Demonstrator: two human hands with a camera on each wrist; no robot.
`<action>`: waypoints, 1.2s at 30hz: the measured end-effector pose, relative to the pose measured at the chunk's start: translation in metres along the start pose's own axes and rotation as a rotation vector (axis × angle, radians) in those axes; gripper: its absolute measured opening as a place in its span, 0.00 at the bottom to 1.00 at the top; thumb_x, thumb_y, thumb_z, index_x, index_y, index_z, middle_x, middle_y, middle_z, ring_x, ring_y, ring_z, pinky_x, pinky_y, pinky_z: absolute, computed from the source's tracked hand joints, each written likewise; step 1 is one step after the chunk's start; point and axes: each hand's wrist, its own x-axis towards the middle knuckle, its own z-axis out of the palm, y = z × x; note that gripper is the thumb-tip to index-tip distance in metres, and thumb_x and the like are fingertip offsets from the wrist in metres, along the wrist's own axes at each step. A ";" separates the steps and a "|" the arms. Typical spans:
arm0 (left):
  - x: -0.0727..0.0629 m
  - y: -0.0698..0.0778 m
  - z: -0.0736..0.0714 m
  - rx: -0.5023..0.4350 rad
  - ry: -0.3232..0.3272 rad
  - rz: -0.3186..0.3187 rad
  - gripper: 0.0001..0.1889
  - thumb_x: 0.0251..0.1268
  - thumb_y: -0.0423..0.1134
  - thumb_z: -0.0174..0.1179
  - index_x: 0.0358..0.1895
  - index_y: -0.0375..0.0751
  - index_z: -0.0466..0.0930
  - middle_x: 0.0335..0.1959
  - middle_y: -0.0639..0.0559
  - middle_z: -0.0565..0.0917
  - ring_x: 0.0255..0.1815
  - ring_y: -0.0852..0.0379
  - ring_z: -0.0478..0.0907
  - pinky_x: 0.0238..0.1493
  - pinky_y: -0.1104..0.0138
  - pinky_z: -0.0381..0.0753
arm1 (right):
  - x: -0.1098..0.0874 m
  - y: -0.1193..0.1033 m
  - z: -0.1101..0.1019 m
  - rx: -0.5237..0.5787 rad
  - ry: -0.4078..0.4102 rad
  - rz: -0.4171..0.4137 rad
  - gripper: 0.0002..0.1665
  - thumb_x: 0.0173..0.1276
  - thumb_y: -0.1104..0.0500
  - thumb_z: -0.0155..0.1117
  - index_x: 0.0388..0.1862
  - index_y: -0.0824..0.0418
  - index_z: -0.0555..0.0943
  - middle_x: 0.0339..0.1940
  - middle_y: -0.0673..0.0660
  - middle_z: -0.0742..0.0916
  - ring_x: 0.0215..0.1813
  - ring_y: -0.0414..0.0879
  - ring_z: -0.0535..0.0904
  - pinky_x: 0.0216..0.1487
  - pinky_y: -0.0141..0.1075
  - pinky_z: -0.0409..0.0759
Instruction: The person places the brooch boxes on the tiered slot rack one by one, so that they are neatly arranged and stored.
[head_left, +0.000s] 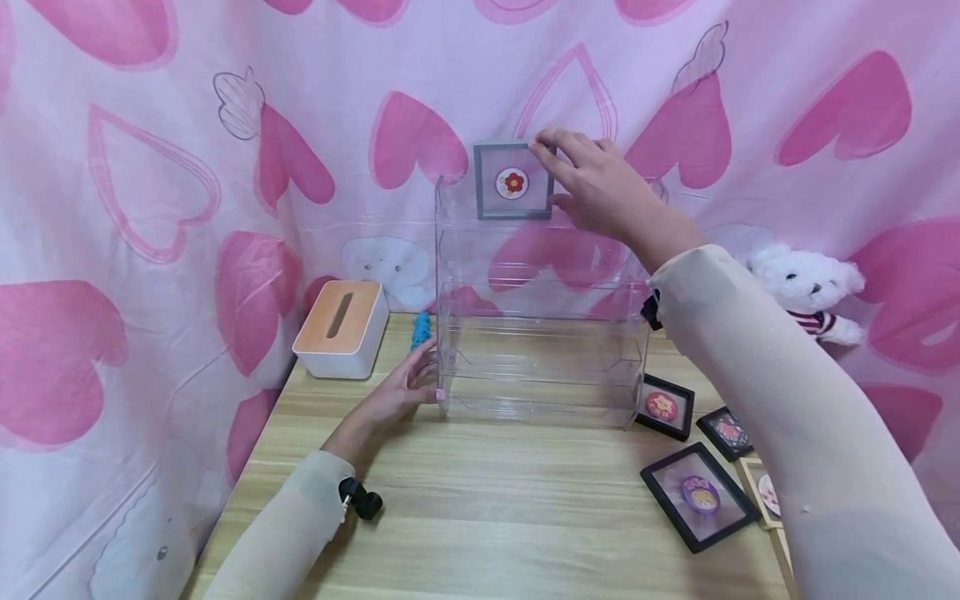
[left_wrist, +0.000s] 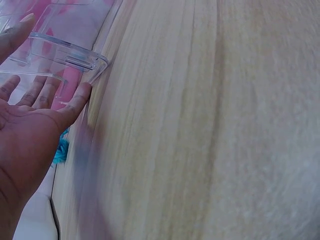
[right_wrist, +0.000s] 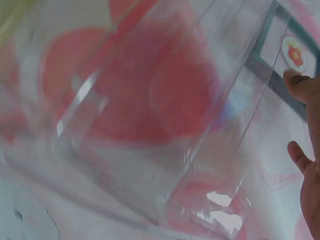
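A clear tiered acrylic display rack [head_left: 540,408] stands on the wooden table. At its top, my right hand [head_left: 600,179] grips the right edge of a grey square display frame [head_left: 513,216] holding a round badge with a red flower. The frame is upright; in the right wrist view, the thumb lies against the grey frame [right_wrist: 274,82], seen through the clear plastic. My left hand [head_left: 401,387] rests at the rack's lower left side, fingers spread and fairly straight. From the left wrist view, its fingertips touch the clear rack [left_wrist: 75,50], and the palm shows.
A tissue box [head_left: 360,342] with a wooden lid and a small blue fuzzy thing [head_left: 422,329] stand left of the rack. Black frames with badges [head_left: 701,496] [head_left: 662,406] [head_left: 727,432] and pale wood frames [head_left: 765,492] lie right. A white teddy bear [head_left: 806,279] sits behind my right arm.
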 end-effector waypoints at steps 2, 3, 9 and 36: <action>0.000 0.000 0.000 -0.001 -0.002 -0.005 0.56 0.72 0.25 0.65 0.94 0.55 0.39 0.93 0.36 0.50 0.93 0.32 0.47 0.90 0.36 0.52 | 0.000 -0.003 0.005 0.086 0.029 0.011 0.46 0.72 0.67 0.77 0.86 0.64 0.69 0.82 0.66 0.75 0.82 0.65 0.74 0.80 0.63 0.78; 0.000 0.001 0.000 -0.003 -0.002 -0.008 0.57 0.72 0.25 0.65 0.94 0.55 0.38 0.93 0.36 0.50 0.93 0.32 0.47 0.90 0.36 0.52 | 0.000 -0.004 0.007 0.119 0.042 0.017 0.45 0.73 0.68 0.76 0.86 0.63 0.70 0.81 0.66 0.76 0.81 0.64 0.74 0.80 0.62 0.78; -0.002 0.001 0.002 -0.022 -0.002 -0.015 0.57 0.71 0.24 0.65 0.94 0.53 0.37 0.92 0.35 0.50 0.93 0.31 0.48 0.90 0.35 0.53 | 0.002 -0.009 0.014 0.223 0.076 0.051 0.43 0.76 0.69 0.69 0.87 0.58 0.69 0.82 0.62 0.76 0.75 0.62 0.78 0.71 0.59 0.86; 0.000 0.004 -0.002 -0.001 -0.014 -0.016 0.56 0.74 0.26 0.65 0.94 0.55 0.38 0.93 0.38 0.51 0.93 0.32 0.48 0.90 0.34 0.52 | -0.133 0.031 -0.026 0.335 0.206 0.408 0.42 0.76 0.47 0.72 0.86 0.49 0.72 0.77 0.64 0.80 0.77 0.63 0.73 0.75 0.53 0.76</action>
